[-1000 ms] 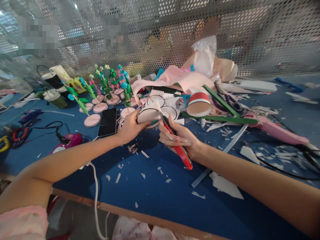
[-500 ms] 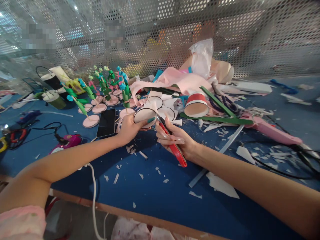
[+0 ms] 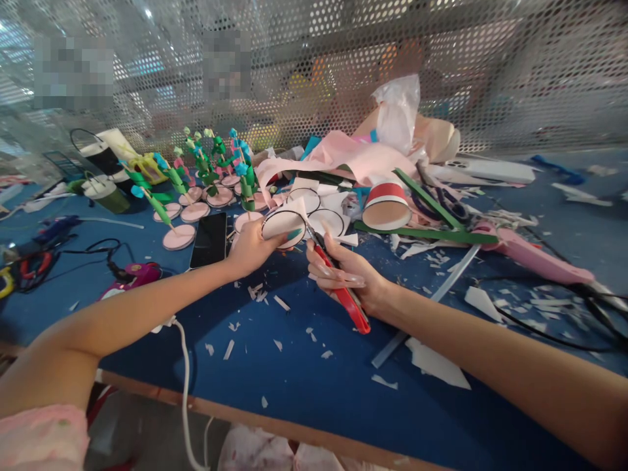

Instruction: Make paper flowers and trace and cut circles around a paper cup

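Pinched between the thumb and fingers of my left hand [image 3: 252, 247] is a piece of white paper [image 3: 282, 226] with a black-outlined circle on it. My right hand [image 3: 343, 265] is wrapped round red-handled snips [image 3: 352, 309], whose metal jaws reach the paper's right edge. Whether the blades are apart cannot be made out. Just behind the paper, more black-outlined circles [image 3: 328, 221] show on white pieces. A red-and-white paper cup [image 3: 386, 206] lies on its side to the right of them.
Several green-stemmed paper flowers on round pink bases [image 3: 179, 237] stand at the left, beside a phone [image 3: 210, 239]. Pink sheeting [image 3: 338, 154] is heaped behind. A pink glue gun [image 3: 537, 255] with black cords lies right. White scraps litter the blue table [image 3: 304, 386].
Both hands stay nearly in place. The lower end of the red handles has shifted slightly right and down, and the held paper has tilted very slightly.
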Motion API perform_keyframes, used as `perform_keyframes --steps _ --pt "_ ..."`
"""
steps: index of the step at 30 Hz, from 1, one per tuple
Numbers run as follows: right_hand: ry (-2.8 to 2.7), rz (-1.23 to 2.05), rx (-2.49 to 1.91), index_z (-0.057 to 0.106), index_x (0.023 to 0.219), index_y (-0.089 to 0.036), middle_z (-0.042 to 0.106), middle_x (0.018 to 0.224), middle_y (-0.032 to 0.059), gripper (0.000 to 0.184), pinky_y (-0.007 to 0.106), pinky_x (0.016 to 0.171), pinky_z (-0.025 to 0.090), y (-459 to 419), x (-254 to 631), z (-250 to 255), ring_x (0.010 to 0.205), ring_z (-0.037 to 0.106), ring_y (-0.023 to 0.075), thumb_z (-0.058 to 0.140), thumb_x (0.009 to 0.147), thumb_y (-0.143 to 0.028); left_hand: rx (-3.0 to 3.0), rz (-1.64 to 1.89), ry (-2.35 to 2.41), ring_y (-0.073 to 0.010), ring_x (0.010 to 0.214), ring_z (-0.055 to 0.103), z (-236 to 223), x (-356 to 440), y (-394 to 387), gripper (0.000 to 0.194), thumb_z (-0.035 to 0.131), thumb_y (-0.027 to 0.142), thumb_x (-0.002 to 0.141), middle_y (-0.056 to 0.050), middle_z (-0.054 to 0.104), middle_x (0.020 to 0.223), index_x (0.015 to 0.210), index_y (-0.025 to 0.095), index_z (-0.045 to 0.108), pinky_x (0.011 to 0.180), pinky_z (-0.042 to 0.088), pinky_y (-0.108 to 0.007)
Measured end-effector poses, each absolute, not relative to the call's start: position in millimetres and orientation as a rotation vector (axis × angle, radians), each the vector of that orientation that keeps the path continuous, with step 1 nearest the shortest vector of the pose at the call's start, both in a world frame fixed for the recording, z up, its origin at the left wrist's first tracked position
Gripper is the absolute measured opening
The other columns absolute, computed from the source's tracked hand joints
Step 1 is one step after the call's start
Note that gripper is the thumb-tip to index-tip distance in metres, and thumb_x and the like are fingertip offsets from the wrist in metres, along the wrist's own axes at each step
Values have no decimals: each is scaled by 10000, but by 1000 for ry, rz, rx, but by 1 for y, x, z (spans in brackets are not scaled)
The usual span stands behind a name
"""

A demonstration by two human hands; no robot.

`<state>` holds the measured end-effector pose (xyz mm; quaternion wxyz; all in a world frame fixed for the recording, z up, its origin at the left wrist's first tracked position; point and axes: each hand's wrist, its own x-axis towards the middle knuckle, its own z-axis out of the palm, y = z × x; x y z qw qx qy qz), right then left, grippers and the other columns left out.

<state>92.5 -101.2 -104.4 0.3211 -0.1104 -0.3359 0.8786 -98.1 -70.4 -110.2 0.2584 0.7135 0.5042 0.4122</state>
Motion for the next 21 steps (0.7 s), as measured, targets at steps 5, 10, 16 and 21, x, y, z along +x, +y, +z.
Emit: perform_keyframes --steps 5,10,16,21 --pt "-890 2263 -389 511 697 -133 454 426 -77 416 63 310 266 -104 91 -103 267 159 -13 373 970 -415 2009 1062 1421 -260 832 659 -106 -99 -73 386 663 391 727 -127 722 901 945 73 670 738 514 -348" --pt "-950 2264 -375 507 668 -129 436 415 -72 450 65 302 246 -104 93 -103 264 149 -15 340 981 -406 2029 1068 1377 -240 807 645 -105 -99 -75 386 652 410 733 -113 717 872 937 82 670 711 517 -324" --pt "-985 2256 -350 516 642 -118 429 414 -64 501 63 303 248 -104 95 -105 265 157 -18 284 996 -387 2035 1053 1385 -239 783 648 -108 -100 -75 376 659 407 723 -111 716 846 909 79 655 718 515 -330" --pt "-994 2250 -362 512 646 -121 428 412 -66 497 69 301 248 -104 94 -105 262 156 -17 287 995 -393 1993 1050 1315 -228 816 648 -108 -99 -76 383 662 397 717 -99 717 889 938 84 646 729 512 -311"
